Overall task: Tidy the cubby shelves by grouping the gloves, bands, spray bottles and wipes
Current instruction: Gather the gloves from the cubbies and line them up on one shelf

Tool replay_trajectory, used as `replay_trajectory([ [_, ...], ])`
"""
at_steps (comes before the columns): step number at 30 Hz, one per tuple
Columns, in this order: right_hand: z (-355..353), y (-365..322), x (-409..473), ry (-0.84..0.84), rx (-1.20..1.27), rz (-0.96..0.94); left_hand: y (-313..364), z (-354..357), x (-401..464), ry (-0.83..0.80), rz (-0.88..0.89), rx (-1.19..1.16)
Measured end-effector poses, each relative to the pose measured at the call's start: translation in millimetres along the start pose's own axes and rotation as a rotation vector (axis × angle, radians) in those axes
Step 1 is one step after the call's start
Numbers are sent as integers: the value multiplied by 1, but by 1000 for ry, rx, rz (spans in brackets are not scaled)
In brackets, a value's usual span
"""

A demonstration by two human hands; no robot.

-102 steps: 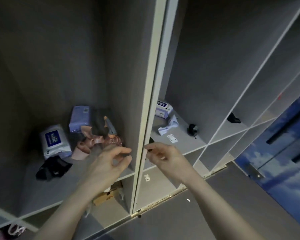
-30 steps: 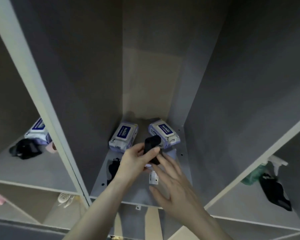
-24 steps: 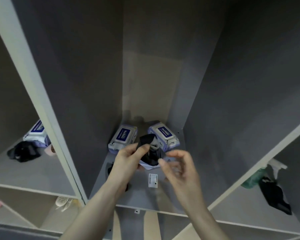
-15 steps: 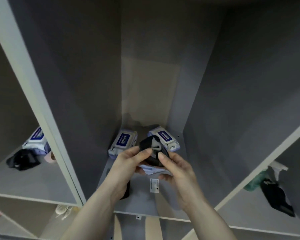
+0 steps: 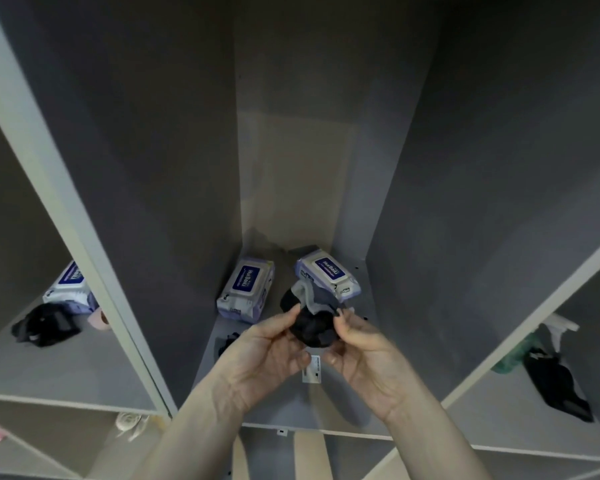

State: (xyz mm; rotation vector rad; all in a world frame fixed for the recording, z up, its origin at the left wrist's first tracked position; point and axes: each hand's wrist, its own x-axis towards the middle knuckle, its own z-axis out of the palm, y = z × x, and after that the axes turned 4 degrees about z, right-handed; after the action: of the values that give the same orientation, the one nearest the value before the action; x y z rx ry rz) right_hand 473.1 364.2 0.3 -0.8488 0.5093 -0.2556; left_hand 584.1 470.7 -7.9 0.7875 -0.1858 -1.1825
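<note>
Black glove (image 5: 311, 323) with a grey cuff sits at frame centre, held up in front of the middle cubby, above its shelf floor (image 5: 274, 400). Left hand (image 5: 264, 362) pinches the glove's left edge between thumb and curled fingers; right hand (image 5: 362, 355) pinches its right edge the same way, so both have hold of the one glove. Behind it, at the back of the middle cubby, two wipes packs: left wipes pack (image 5: 246, 293) lying flat, right wipes pack (image 5: 328, 276) angled, just behind the glove's cuff. Small dark item (image 5: 226, 342) on the shelf floor just left of the left hand, partly hidden, kind unclear. White label sticker (image 5: 312, 368) on the shelf floor between the two hands. Left cubby, left-centre of frame: another wipes pack (image 5: 70, 285), a black bundle (image 5: 45, 328) touching its front, something pink (image 5: 97, 318) beside them. Right cubby, lower right of frame: green spray bottle (image 5: 520, 351) with white trigger, a black cloth piece (image 5: 558, 386) just beside it.
</note>
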Motion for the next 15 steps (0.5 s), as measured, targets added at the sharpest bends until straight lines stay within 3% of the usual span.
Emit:
replay_trajectory([
  [2,0,-1,-1,34,-17,-3,2,4,-2,17,116,159],
  [5,-1,-1,-2,90,-27,-11,5,5,-9,139,398,630],
  [8,-2,-4,-3,142,-15,-9,11,3,-12,40,678,1042],
  [10,-1,-5,-3,119,-45,-12,14,3,-12,5,694,1138],
  [15,1,-8,-4,113,-45,-43,11,1,-9,115,594,1076],
])
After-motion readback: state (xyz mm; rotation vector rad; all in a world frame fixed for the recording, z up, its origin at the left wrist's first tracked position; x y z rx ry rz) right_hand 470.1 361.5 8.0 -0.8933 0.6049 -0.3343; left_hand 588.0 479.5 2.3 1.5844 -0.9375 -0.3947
